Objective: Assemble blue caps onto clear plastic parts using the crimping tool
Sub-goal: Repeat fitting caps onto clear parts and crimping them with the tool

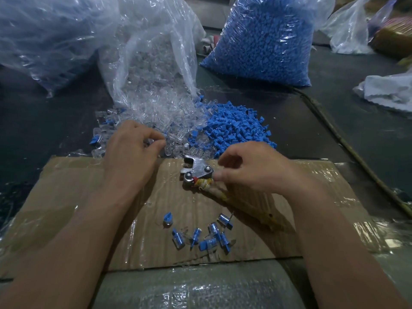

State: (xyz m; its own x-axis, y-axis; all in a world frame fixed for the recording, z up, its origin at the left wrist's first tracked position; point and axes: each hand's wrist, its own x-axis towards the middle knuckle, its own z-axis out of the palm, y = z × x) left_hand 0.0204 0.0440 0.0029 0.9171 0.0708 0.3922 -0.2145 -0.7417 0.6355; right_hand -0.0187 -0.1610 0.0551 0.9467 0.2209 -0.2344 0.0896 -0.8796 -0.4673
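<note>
Head view: the step looks to be picking a fresh piece from the clear plastic parts [153, 103] spilled from their bag. It is best to lift a single one, seat a cap from the blue caps [236, 130] just beyond squarely, then squeeze. The left hand [133, 150] has its fingertips drawn together over the pile, and whether they already pinch one I cannot tell. The right hand [252, 172] has thumb and curled fingers clamped on the crimping tool [197, 171], which rests on the cardboard [66, 186].
</note>
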